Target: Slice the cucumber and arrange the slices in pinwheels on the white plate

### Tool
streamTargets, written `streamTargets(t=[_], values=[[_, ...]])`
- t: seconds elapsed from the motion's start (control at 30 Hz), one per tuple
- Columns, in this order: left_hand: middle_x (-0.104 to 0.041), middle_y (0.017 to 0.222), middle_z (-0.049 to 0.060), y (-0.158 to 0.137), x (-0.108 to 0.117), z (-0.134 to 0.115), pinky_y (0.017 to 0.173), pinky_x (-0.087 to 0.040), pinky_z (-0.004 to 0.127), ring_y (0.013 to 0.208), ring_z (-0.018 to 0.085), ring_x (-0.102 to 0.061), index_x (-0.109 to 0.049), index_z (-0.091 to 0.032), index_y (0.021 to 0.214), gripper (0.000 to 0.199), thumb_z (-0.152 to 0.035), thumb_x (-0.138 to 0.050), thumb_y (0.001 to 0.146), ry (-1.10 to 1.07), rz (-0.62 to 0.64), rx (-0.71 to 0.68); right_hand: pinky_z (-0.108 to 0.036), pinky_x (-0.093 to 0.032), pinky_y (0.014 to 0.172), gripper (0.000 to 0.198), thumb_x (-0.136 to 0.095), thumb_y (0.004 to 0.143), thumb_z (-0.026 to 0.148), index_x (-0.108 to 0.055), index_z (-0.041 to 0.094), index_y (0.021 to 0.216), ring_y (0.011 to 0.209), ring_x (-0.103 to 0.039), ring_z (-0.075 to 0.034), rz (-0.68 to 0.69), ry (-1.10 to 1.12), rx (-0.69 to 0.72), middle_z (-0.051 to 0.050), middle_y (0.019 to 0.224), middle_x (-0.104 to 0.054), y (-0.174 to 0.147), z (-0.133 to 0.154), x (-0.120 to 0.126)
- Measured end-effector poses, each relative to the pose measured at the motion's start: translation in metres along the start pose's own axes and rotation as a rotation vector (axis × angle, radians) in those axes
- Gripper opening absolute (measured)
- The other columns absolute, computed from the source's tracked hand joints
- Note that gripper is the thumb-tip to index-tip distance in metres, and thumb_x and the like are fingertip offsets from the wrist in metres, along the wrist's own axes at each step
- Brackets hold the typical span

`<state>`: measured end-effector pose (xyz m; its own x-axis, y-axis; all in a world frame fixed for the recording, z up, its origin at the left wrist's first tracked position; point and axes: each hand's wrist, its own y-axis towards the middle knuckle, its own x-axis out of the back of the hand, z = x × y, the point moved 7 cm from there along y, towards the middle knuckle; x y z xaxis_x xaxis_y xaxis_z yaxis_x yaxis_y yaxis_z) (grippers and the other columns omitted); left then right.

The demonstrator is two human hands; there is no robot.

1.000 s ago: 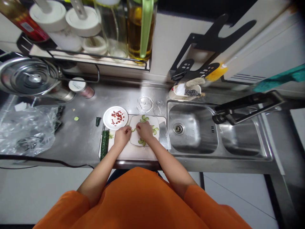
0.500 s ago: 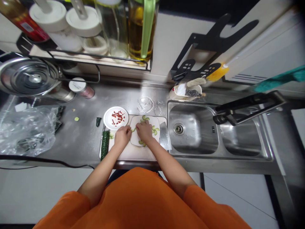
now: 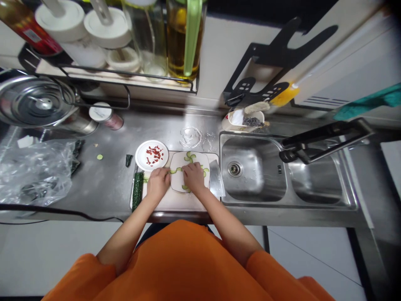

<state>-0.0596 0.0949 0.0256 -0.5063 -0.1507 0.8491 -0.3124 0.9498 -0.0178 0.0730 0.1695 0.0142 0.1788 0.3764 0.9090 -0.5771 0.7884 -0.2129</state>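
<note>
At the white, rounded-square plate, curled left hand and right hand flank thin green cucumber slices, presumably for fine control; I cannot tell whether either grips.

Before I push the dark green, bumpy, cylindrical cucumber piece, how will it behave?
The cucumber piece may roll sideways, given its rounded body. It's likely stiff, being thick and straight. Its bumpy surface should offer some grip.
</note>
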Motion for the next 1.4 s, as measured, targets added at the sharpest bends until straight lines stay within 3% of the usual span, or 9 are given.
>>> streamTargets(t=[0.2,0.57,1.07,1.23,1.4], values=[[-0.059,0.117,0.013,-0.02,-0.009,-0.03,0.091,-0.043,0.039,0.104,0.025,-0.049,-0.06,-0.014,0.117,0.035,-0.02,-0.043,0.087,0.123,0.053,-0.184,-0.036,-0.033,0.072,0.035,-0.044,0.084,0.011,-0.059,0.018,0.116,0.105,-0.036,-0.028,-0.011,-0.063,0.141,-0.012,0.117,-0.056,-0.019,0.012,-0.006],[-0.053,0.126,0.014,-0.022,-0.023,-0.031,0.082,-0.041,0.04,0.107,0.028,-0.045,-0.056,-0.016,0.124,0.039,-0.024,-0.041,0.089,0.279,0.161,-0.095,-0.041,-0.034,0.079,0.039,-0.036,0.089,0.012,-0.054,0.017,0.124,0.112,-0.034,-0.029,-0.004,-0.128,0.195,-0.013,0.124,-0.053,-0.023,0.017,-0.014],[-0.056,0.125,0.014,-0.021,-0.024,-0.028,0.081,-0.041,0.042,0.107,0.029,-0.045,-0.058,-0.017,0.122,0.038,-0.025,-0.044,0.088,0.234,0.122,-0.093,-0.041,-0.034,0.081,0.041,-0.038,0.087,0.011,-0.053,0.017,0.125,0.115,-0.032,-0.03,0.005,-0.132,0.183,-0.015,0.124,-0.052,-0.021,0.018,-0.013],[-0.062,0.115,0.011,-0.018,-0.005,-0.014,0.09,-0.04,0.038,0.104,0.025,-0.05,-0.062,-0.018,0.115,0.034,-0.021,-0.043,0.087,0.085,-0.002,-0.08,-0.04,-0.034,0.079,0.043,-0.039,0.084,0.007,-0.054,0.017,0.124,0.112,-0.033,-0.029,0.005,-0.123,0.162,-0.014,0.125,-0.052,-0.021,0.016,-0.009],[-0.066,0.099,0.009,-0.015,0.011,0.021,0.084,-0.043,0.031,0.094,0.021,-0.057,-0.064,-0.018,0.107,0.029,-0.025,-0.044,0.087,0.098,-0.017,0.122,-0.038,-0.034,0.078,0.051,-0.044,0.077,0.004,-0.054,0.017,0.125,0.112,-0.032,-0.029,0.009,-0.096,0.119,-0.014,0.125,-0.051,-0.022,0.009,-0.007]])
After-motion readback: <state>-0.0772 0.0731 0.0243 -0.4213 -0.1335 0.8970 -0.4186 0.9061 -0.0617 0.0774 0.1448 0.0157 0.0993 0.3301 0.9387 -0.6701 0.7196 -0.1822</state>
